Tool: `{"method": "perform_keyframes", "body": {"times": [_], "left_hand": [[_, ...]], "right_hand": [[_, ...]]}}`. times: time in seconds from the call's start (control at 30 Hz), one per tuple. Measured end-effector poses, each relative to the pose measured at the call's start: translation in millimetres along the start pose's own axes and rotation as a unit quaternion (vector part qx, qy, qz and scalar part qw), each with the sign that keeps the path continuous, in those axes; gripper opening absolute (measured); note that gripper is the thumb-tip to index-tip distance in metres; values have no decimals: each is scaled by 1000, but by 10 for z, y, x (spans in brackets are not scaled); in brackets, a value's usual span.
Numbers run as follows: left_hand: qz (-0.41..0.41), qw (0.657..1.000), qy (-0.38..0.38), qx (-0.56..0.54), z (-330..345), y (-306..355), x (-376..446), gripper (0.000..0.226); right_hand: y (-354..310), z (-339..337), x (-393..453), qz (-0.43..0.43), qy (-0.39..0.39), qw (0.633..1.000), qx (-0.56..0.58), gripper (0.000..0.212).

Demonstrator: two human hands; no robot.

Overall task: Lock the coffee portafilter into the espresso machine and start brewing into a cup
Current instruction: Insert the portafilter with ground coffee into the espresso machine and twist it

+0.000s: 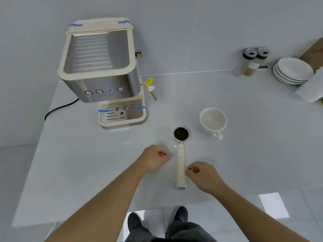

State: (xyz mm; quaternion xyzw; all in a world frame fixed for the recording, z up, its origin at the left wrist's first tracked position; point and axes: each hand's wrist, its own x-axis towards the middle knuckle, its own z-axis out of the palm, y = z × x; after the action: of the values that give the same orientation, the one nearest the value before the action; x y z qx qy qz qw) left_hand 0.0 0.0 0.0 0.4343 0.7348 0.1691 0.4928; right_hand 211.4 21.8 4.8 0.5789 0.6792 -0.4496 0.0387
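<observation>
Espresso machine (103, 74): rear left of tabletop (244, 137); yellow tag writing illegible. Left hand (153, 159) loosely curled, empty. Portafilter (181, 154) lies flat between hands. Right hand (202, 175) curled, beside handle, grasping nothing. Cup (213, 120): right of portafilter.

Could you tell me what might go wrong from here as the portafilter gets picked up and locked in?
The portafilter lies flat, its basket full of grounds; tilting it on the lift could spill them. The white cup sits right beside the basket, so a swing could knock it. It is also not yet on the drip tray.
</observation>
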Motion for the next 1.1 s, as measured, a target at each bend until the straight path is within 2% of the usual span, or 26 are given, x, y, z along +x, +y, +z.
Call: {"method": "perform_keyframes", "body": {"times": [0.17,0.37,0.53,0.7,0.8,0.87,1.03,1.1], "left_hand": [[-1,998,24,-52,214,167,80,16],[-12,995,51,-88,360,223,188,34],[-51,992,44,-111,365,257,252,32],[-71,988,27,-131,365,295,255,19],[-78,983,20,-162,356,274,254,23],[-86,975,24,-202,354,274,235,27],[-93,940,30,-326,278,238,89,5],[-88,929,40,-356,185,185,20,10]], "right_hand": [[-34,142,-15,40,2,999,30,45],[-56,239,20,55,-5,998,1,42],[-86,276,36,67,-9,998,2,33],[-107,270,38,65,-13,998,-3,32],[-114,235,25,66,-18,998,-12,33],[-123,195,7,61,-19,998,-14,34],[-208,88,-28,29,-35,999,-7,33],[-282,61,-41,8,-41,999,-9,33]]}}
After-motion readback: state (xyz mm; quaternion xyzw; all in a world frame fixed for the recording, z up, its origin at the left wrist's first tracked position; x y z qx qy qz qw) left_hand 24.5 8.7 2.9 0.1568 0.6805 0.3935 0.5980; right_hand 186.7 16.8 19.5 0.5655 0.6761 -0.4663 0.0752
